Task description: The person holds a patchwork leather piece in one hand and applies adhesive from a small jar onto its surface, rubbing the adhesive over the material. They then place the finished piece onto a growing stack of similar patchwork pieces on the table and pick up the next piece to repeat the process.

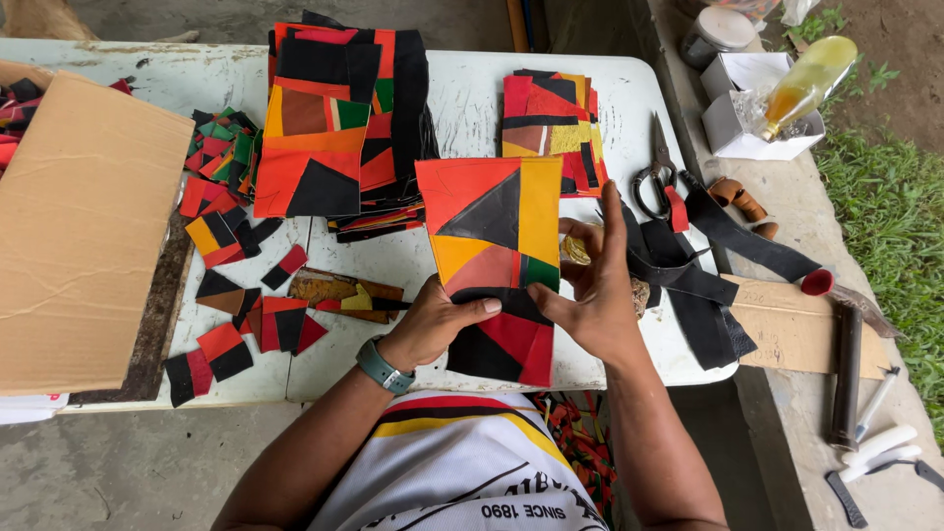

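Patchwork panel (495, 258) stands upright at the table's (629, 88) near edge; your left hand (433, 323) and right hand (590, 285) pinch its lower end. Loosen either, it could slide off.

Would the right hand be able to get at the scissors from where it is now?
Probably yes: the scissors lie uncovered on the table just beyond the right hand, though that hand would first have to let go of the patchwork panel.
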The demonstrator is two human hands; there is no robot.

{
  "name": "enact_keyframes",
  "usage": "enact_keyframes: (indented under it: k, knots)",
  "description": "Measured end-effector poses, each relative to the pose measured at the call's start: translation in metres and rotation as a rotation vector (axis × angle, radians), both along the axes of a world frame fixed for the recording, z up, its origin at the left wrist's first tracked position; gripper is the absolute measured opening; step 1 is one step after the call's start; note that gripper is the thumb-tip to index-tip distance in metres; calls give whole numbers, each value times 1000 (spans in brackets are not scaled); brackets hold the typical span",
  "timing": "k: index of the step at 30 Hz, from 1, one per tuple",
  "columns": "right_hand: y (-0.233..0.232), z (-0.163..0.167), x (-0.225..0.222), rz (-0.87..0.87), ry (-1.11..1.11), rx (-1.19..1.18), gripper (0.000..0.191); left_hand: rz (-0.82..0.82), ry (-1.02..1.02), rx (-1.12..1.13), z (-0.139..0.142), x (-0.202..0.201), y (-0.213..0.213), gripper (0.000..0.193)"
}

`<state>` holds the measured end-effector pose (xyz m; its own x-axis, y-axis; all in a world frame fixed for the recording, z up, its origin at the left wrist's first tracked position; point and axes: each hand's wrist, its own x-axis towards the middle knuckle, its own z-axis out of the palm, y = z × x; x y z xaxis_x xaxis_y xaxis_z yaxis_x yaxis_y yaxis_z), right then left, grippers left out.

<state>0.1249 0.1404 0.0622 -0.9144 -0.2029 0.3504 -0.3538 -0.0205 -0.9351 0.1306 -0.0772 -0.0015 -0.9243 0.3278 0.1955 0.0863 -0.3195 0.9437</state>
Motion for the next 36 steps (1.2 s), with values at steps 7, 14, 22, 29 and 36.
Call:
enact_keyframes:
  k: [7, 14, 22, 29, 36]
  knots:
    - [2, 6, 14, 8, -77, 34, 131, 265, 298, -427, 72, -27, -33, 56]
    - [6, 7, 25, -3, -80, -2, 130, 85, 589, -632, 135, -52, -25, 53]
    - [22, -4, 26, 16, -144, -115, 128, -152, 394, -409, 107, -74, -30, 21]
    - [59, -9, 13, -277, -8, -94, 117, -103, 370, -378, 116, -82, -38, 19]
    - [91, -38, 21, -515, 200, 656, 127, 655, 966, -508, 143, -175, -15, 13]
